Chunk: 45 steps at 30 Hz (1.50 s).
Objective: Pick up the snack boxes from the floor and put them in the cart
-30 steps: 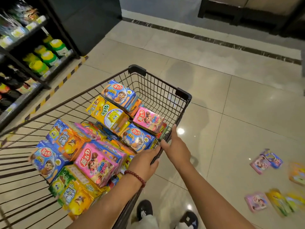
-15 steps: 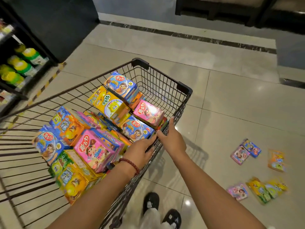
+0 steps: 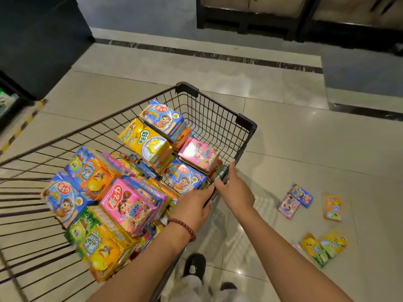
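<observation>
Both hands sit on the near right rim of the cart (image 3: 246, 125), side by side. The left hand (image 3: 193, 209) has its fingers curled over the rim wire, gripping it; a beaded bracelet (image 3: 183, 227) circles that wrist. The right hand (image 3: 236, 190) lies just beside it, thumb on the inner side of the rim and fingers wrapped down the outer side, also holding the wire. Neither hand holds a box.

The cart is piled with snack boxes. A pink box (image 3: 130, 205) lies just left of the left hand, a blue box (image 3: 184, 175) just beyond its fingertips, and a smaller pink one (image 3: 199, 153) near the right thumb. Further in are a yellow box (image 3: 146, 140) and another blue one (image 3: 162, 118) at the far end.

The boxes on the floor (image 3: 294, 138) are well apart from both hands, to the right of the right forearm: a pink and blue pair (image 3: 295, 200), an orange one (image 3: 332, 208) beside them, and nearer a blurred yellow-green cluster (image 3: 322, 247). Dark shoes (image 3: 195, 265) show below, between the arms.
</observation>
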### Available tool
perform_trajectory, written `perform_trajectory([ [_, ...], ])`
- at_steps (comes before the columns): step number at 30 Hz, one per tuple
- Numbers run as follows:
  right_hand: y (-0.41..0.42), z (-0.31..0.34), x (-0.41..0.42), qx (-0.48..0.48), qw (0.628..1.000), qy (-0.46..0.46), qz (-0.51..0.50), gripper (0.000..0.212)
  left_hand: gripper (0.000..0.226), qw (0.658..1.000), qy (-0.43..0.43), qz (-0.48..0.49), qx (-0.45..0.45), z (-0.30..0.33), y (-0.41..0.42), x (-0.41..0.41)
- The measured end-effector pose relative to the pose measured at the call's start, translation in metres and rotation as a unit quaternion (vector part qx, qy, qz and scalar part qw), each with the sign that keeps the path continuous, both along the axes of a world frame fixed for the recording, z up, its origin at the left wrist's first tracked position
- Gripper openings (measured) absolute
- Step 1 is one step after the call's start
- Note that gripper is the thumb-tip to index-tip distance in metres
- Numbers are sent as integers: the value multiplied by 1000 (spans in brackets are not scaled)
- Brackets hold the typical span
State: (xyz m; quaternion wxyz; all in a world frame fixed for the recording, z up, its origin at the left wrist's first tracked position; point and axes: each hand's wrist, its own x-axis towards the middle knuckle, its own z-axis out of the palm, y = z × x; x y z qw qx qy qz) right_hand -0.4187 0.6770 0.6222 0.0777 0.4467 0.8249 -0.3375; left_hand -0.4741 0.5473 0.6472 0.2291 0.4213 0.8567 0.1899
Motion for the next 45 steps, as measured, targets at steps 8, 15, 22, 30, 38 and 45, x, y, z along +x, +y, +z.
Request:
perform_trajectory([
  [8,81,-7,44,14,1000,-17,19,77,51,999,44,-16,-28,-6,77,33],
  [15,140,-3,72,28,999,-37,19,76,50,1000,20,-9,-8,-10,138,65],
  [22,169,0,96,31,998,-46,2,74,51,1000,-15,-8,11,-16,170,88],
  [30,189,21,111,67,991,-97,67,73,56,987,132,-30,-92,8,182,99],
  [38,201,125,175,324,944,7,65,61,61,950,307,-30,-40,129,208,93],
  [45,227,222,235,426,904,31,28,58,60,933,356,-42,34,212,235,129],
])
